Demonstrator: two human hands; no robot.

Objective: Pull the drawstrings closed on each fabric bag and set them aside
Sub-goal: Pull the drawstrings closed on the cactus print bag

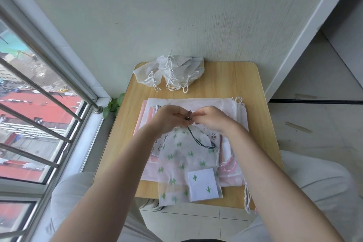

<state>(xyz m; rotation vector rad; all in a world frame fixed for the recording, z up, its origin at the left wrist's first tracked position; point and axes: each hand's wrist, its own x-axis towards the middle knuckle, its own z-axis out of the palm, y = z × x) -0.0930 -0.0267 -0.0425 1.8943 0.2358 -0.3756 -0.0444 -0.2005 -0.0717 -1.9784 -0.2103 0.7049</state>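
Worktop (231, 82), small & wooden, stands vs a pale wall, w/ a barred window (39, 104) to the left. At its far edge lies a heap of white bags (172, 72), cords drawn. Nearer, a flat stack (216, 104) of white/pink bags. On top of it lies the cactus bag (182, 163), its neck gathered up under the hands. Left hand (170, 120) & right hand (212, 119) meet above it, each grip pinched on the dark cord (198, 139), fingertips nearly touching.
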